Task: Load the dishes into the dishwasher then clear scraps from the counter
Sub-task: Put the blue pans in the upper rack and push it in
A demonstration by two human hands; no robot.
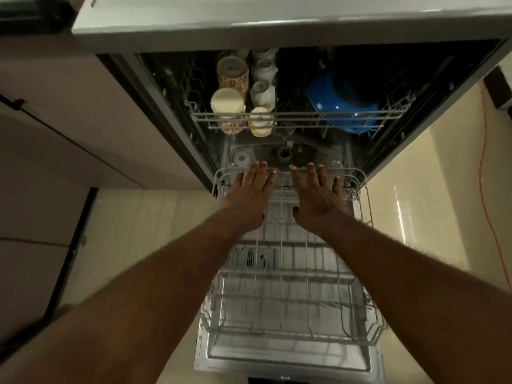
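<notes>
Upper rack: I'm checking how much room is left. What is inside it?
Inside the upper rack, mugs and small white cups stand on the left, and a blue bowl lies tilted on the right. The rack's rear is too dark to see.

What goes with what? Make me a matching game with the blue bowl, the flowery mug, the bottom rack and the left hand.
Things:
1. blue bowl
2. red-flowered mug
3. lower rack
4. left hand

Places or states:
a. pulled out, no dishes in it
b. upper rack, right side
c. fingers straight, at the lower rack's far edge
d. upper rack, left side

Pairs: 1-b, 2-d, 3-a, 4-c
</notes>
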